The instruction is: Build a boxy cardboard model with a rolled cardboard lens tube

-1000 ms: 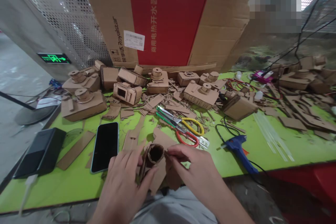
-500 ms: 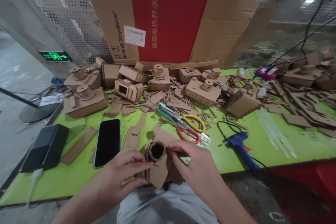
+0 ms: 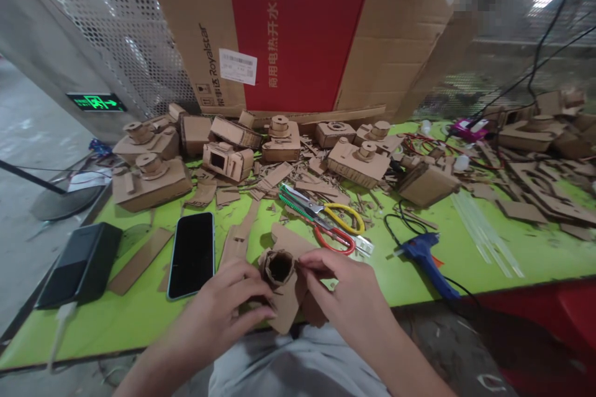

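Note:
A cardboard piece with a rolled cardboard tube (image 3: 279,267) standing on it lies at the table's front edge, near the middle. My right hand (image 3: 342,279) pinches the tube's right rim between thumb and fingertips. On the other side, my left hand (image 3: 237,298) has its fingers curved around the lower left of the piece, thumb and fingers apart, with the fingertips near the tube's base. Just behind lie scissors with red and yellow handles (image 3: 344,218). A flat cardboard strip (image 3: 235,242) rests left of the tube.
A phone (image 3: 190,254) and a black power bank (image 3: 81,267) sit at the left. To the right are a blue glue gun (image 3: 426,260) and clear glue sticks (image 3: 487,232). Several cardboard models (image 3: 151,180) and scraps line the back, before a large carton (image 3: 298,31).
My left hand has shifted slightly, its fingers moving lower and more curled beside the cardboard. My right hand keeps its pinch on the tube's rim.

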Motion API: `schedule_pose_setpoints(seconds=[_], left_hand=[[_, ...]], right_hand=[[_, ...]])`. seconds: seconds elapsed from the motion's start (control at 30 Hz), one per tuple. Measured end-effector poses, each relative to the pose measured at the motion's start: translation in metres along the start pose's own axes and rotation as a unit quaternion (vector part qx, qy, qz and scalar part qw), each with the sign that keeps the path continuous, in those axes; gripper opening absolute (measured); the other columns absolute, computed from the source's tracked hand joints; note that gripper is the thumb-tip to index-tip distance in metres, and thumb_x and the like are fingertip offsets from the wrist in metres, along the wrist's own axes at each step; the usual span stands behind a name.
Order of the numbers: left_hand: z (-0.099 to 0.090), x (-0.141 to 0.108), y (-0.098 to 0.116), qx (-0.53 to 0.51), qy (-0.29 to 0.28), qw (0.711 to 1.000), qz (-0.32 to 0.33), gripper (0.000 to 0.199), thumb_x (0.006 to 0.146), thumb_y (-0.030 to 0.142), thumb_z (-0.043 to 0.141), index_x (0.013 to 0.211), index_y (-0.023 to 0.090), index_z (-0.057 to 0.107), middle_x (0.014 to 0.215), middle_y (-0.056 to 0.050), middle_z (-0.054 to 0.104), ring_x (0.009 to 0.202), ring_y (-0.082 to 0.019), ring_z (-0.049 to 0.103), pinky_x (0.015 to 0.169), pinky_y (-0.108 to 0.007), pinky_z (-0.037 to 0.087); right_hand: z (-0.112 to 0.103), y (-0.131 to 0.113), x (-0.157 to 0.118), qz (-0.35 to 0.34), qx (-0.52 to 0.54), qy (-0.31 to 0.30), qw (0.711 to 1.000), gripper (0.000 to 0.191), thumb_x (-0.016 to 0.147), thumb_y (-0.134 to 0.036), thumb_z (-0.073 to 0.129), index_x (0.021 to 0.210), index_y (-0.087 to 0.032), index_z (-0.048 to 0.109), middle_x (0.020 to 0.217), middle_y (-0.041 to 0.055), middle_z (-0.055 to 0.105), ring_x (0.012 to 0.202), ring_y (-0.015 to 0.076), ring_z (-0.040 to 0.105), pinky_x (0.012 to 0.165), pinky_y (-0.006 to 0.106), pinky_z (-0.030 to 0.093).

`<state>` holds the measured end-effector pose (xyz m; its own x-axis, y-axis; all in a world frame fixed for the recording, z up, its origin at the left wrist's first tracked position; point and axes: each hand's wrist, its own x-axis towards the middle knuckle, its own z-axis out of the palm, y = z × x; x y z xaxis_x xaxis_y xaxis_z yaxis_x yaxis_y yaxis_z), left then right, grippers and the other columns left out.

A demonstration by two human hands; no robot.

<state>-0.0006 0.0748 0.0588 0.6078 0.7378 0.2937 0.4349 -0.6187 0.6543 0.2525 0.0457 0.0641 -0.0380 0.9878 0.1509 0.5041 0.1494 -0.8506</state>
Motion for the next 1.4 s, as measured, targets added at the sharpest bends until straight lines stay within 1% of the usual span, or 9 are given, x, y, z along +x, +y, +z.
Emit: schedule_pose_setpoints(seconds=[0.13, 0.3, 0.4, 0.6, 0.8, 0.93, 1.07, 1.23, 1.4], left_hand=[[0.025, -0.005, 0.001, 0.01, 0.106, 0.994, -0.019, 0.006, 0.097, 0.028, 0.084, 0.095, 0.026, 0.079, 0.091, -0.003, 0.078, 0.089, -0.02, 0.074, 0.083, -0.03, 0.061], [0.041, -0.012, 0.004, 0.034, 0.164, 0.982, -0.087, 0.014, 0.095, 0.032, 0.086, 0.097, 0.025, 0.074, 0.083, 0.0, 0.073, 0.079, -0.019, 0.072, 0.073, -0.029, 0.059], [0.042, -0.012, 0.007, 0.041, 0.173, 0.978, -0.111, 0.019, 0.092, 0.035, 0.088, 0.095, 0.025, 0.072, 0.082, 0.002, 0.069, 0.074, -0.017, 0.07, 0.068, -0.026, 0.057], [0.042, -0.007, 0.01, 0.025, 0.182, 0.978, -0.101, 0.018, 0.092, 0.03, 0.087, 0.089, 0.025, 0.07, 0.079, 0.003, 0.069, 0.074, -0.016, 0.069, 0.068, -0.025, 0.055], [0.044, -0.009, 0.008, 0.009, 0.189, 0.975, -0.121, 0.023, 0.093, 0.035, 0.087, 0.082, 0.025, 0.069, 0.077, 0.003, 0.068, 0.072, -0.016, 0.068, 0.065, -0.025, 0.055], [0.047, -0.007, 0.009, 0.007, 0.187, 0.975, -0.123, 0.025, 0.094, 0.037, 0.087, 0.079, 0.025, 0.07, 0.076, 0.003, 0.068, 0.07, -0.015, 0.068, 0.063, -0.024, 0.054], [0.048, -0.004, 0.013, 0.022, 0.196, 0.973, -0.12, 0.026, 0.094, 0.039, 0.086, 0.079, 0.025, 0.071, 0.076, 0.003, 0.069, 0.068, -0.013, 0.068, 0.061, -0.022, 0.054], [0.048, -0.001, 0.016, 0.043, 0.209, 0.971, -0.105, 0.029, 0.097, 0.042, 0.083, 0.077, 0.024, 0.071, 0.073, 0.003, 0.069, 0.064, -0.012, 0.068, 0.058, -0.021, 0.053], [0.049, 0.001, 0.018, 0.067, 0.219, 0.969, -0.089, 0.029, 0.099, 0.043, 0.081, 0.079, 0.024, 0.07, 0.072, 0.003, 0.07, 0.064, -0.013, 0.069, 0.059, -0.021, 0.054]], right_hand=[[0.001, 0.002, 0.0, 0.003, 0.001, 0.004, 1.0, 0.023, 0.095, -0.017, 0.06, 0.101, -0.023, 0.08, 0.093, 0.0023, 0.088, 0.081, 0.0185, 0.085, 0.077, 0.026, 0.068], [0.001, 0.003, -0.002, 0.002, -0.002, 0.01, 1.0, 0.022, 0.093, -0.016, 0.06, 0.099, -0.025, 0.08, 0.091, 0.001, 0.087, 0.08, 0.0179, 0.085, 0.076, 0.025, 0.067], [0.001, 0.001, -0.002, -0.008, -0.005, 0.013, 1.0, 0.022, 0.093, -0.015, 0.061, 0.097, -0.024, 0.08, 0.091, 0.0005, 0.087, 0.08, 0.0173, 0.084, 0.077, 0.024, 0.066], [-0.001, -0.003, -0.004, -0.005, -0.001, 0.004, 1.0, 0.025, 0.095, -0.016, 0.06, 0.103, -0.024, 0.082, 0.097, 0.0024, 0.088, 0.083, 0.0189, 0.085, 0.079, 0.026, 0.068], [-0.001, 0.001, -0.01, 0.062, 0.09, -0.003, 0.994, 0.025, 0.095, -0.022, 0.065, 0.115, -0.025, 0.081, 0.105, 0.005, 0.089, 0.094, 0.0214, 0.087, 0.088, 0.031, 0.071], [0.001, 0.007, -0.011, 0.086, 0.124, 0.027, 0.988, 0.022, 0.093, -0.026, 0.07, 0.112, -0.023, 0.08, 0.101, 0.0075, 0.089, 0.091, 0.0236, 0.088, 0.086, 0.035, 0.073], [0.005, 0.009, -0.012, 0.088, 0.131, 0.058, 0.986, 0.02, 0.091, -0.026, 0.072, 0.109, -0.023, 0.08, 0.094, 0.0073, 0.089, 0.087, 0.0236, 0.088, 0.083, 0.033, 0.074], [0.01, 0.01, -0.017, 0.084, 0.137, 0.066, 0.985, 0.017, 0.092, -0.025, 0.073, 0.107, -0.025, 0.081, 0.093, 0.0045, 0.089, 0.085, 0.0214, 0.088, 0.08, 0.028, 0.073], [0.02, 0.011, -0.031, 0.053, 0.11, 0.066, 0.99, 0.024, 0.098, -0.023, 0.068, 0.118, -0.027, 0.08, 0.103, 0.0031, 0.089, 0.089, 0.0189, 0.088, 0.081, 0.024, 0.071]])
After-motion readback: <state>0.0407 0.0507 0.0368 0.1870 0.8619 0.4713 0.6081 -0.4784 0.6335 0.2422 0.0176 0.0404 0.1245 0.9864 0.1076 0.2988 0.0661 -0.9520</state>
